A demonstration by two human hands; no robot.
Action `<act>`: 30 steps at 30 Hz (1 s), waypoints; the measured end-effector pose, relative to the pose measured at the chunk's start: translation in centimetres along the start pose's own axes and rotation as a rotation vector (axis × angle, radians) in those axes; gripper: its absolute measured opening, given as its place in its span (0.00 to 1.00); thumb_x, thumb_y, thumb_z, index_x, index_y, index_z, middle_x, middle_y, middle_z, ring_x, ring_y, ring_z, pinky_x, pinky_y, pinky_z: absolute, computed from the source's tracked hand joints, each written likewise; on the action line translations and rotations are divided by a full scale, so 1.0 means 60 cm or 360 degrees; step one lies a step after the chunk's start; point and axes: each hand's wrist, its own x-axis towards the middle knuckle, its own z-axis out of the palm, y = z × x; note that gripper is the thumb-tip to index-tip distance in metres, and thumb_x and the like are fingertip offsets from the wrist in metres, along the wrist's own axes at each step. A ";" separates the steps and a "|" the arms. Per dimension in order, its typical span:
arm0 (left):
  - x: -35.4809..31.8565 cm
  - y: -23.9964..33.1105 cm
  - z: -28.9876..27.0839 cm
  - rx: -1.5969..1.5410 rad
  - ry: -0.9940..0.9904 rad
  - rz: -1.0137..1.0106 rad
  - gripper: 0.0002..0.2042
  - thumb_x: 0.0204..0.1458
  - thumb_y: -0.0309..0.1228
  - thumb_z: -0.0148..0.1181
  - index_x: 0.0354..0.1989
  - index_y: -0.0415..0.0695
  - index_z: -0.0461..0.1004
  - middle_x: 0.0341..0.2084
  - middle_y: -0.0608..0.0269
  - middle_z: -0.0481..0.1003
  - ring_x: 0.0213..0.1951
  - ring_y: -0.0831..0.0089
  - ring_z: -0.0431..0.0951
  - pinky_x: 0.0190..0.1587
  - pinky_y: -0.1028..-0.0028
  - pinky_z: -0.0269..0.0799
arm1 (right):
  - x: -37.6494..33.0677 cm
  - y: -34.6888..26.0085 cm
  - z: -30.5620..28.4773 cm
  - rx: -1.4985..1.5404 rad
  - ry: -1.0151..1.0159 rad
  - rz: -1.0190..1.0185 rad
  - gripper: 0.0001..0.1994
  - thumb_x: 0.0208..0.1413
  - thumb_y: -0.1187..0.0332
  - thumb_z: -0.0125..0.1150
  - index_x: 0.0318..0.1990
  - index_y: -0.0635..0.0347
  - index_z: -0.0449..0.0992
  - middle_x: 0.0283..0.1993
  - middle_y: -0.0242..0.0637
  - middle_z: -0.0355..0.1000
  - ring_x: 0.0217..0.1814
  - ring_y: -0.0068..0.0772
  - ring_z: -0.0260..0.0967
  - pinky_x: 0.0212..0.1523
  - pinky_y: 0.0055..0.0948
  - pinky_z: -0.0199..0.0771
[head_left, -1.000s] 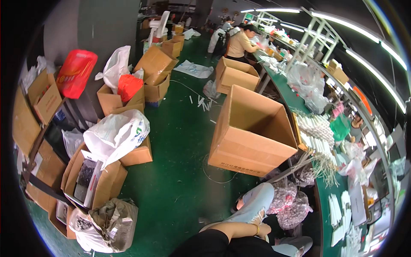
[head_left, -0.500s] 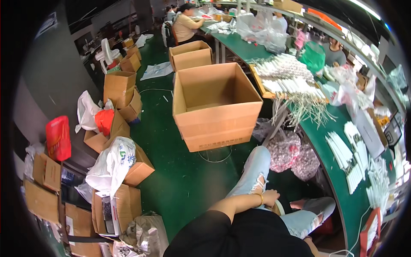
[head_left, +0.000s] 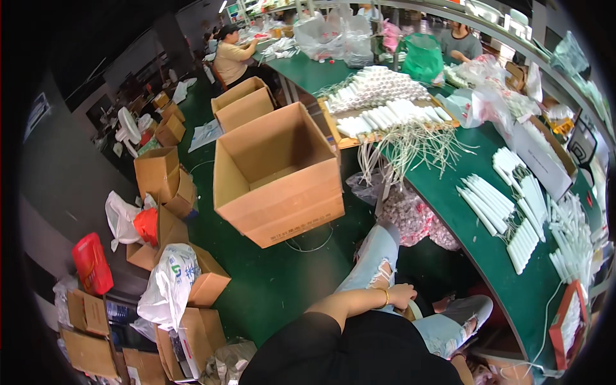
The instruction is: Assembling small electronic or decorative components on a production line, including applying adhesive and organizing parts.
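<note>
The person's left hand (head_left: 403,295) lies between the knees of light-blue ripped jeans (head_left: 369,264), fingers curled against a pale, curved-edged object (head_left: 416,308); I cannot tell whether it grasps this or merely rests there. At the right knee only the right wrist (head_left: 458,360) shows; the hand beyond is hidden, so its state cannot be told. To the right runs a long green table (head_left: 443,192). A shallow wooden tray (head_left: 346,142) sits at its left edge, loaded with slim white rods (head_left: 391,119), pale thin strands (head_left: 410,151) trailing from its near side. Bundles of white sticks (head_left: 486,204) lie nearer, toward the table's near end. A large open brown cardboard box (head_left: 282,205) stands beside the left edge.
</note>
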 end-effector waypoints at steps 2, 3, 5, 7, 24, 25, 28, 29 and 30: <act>0.008 0.000 -0.002 0.0000 -0.0024 0.0025 0.21 0.28 0.28 0.70 0.37 0.45 0.74 0.40 0.52 0.71 0.45 0.54 0.72 0.45 0.62 0.70 | 0.009 -0.001 0.011 0.0020 -0.0039 0.0014 0.23 0.48 0.67 0.56 0.55 0.58 0.72 0.59 0.43 0.67 0.57 0.37 0.65 0.56 0.36 0.65; 0.009 0.001 -0.001 0.0010 -0.0042 0.0028 0.21 0.28 0.28 0.70 0.37 0.45 0.74 0.40 0.52 0.71 0.45 0.54 0.72 0.45 0.62 0.70 | 0.014 -0.002 0.016 0.0028 -0.0060 0.0018 0.23 0.48 0.67 0.56 0.55 0.58 0.72 0.59 0.43 0.67 0.57 0.37 0.65 0.56 0.36 0.65; 0.012 0.001 0.002 -0.0006 -0.0042 0.0080 0.22 0.27 0.28 0.70 0.37 0.45 0.74 0.40 0.53 0.71 0.45 0.54 0.72 0.44 0.62 0.70 | 0.025 -0.009 0.023 0.0042 -0.0100 0.0033 0.23 0.48 0.67 0.56 0.55 0.58 0.72 0.59 0.43 0.67 0.58 0.37 0.65 0.57 0.36 0.64; 0.013 0.006 -0.006 0.0008 -0.0062 0.0112 0.19 0.29 0.29 0.70 0.36 0.45 0.75 0.39 0.53 0.71 0.44 0.54 0.72 0.45 0.62 0.70 | 0.035 -0.006 0.035 0.0055 -0.0142 0.0050 0.23 0.48 0.67 0.57 0.55 0.57 0.72 0.59 0.43 0.67 0.58 0.37 0.65 0.58 0.36 0.64; 0.339 -0.193 0.047 -0.0805 0.0383 -0.0005 0.19 0.61 0.41 0.44 0.51 0.42 0.72 0.47 0.54 0.74 0.51 0.56 0.71 0.60 0.59 0.58 | 0.003 0.042 0.241 0.0128 0.0309 0.0186 0.17 0.52 0.56 0.56 0.45 0.56 0.77 0.42 0.38 0.77 0.44 0.36 0.73 0.43 0.36 0.74; 0.362 -0.168 0.032 -0.0757 0.0326 0.0075 0.18 0.60 0.41 0.45 0.51 0.42 0.72 0.47 0.54 0.74 0.51 0.56 0.71 0.59 0.59 0.58 | 0.004 0.048 0.259 0.0182 0.0388 0.0230 0.17 0.53 0.57 0.55 0.45 0.56 0.77 0.43 0.38 0.76 0.44 0.36 0.73 0.43 0.36 0.74; 0.333 -0.170 0.007 -0.0594 0.0177 0.0166 0.18 0.60 0.40 0.46 0.50 0.42 0.73 0.46 0.53 0.74 0.49 0.56 0.72 0.58 0.59 0.60 | 0.008 -0.007 0.214 0.0369 0.0539 0.0244 0.17 0.55 0.57 0.54 0.46 0.57 0.76 0.44 0.38 0.76 0.45 0.36 0.72 0.44 0.36 0.73; 0.304 -0.158 0.005 -0.0558 0.0119 0.0187 0.17 0.60 0.39 0.46 0.50 0.42 0.73 0.46 0.53 0.74 0.49 0.57 0.72 0.57 0.59 0.61 | -0.014 -0.026 0.190 0.0432 0.0569 0.0257 0.17 0.55 0.57 0.53 0.46 0.57 0.76 0.44 0.38 0.76 0.45 0.36 0.72 0.45 0.36 0.73; 0.270 -0.139 0.007 -0.0529 0.0062 0.0208 0.17 0.60 0.39 0.46 0.50 0.42 0.73 0.46 0.53 0.75 0.49 0.57 0.72 0.57 0.59 0.61 | -0.050 -0.049 0.150 0.0490 0.0596 0.0273 0.17 0.56 0.57 0.53 0.46 0.57 0.76 0.44 0.39 0.75 0.46 0.36 0.72 0.45 0.35 0.73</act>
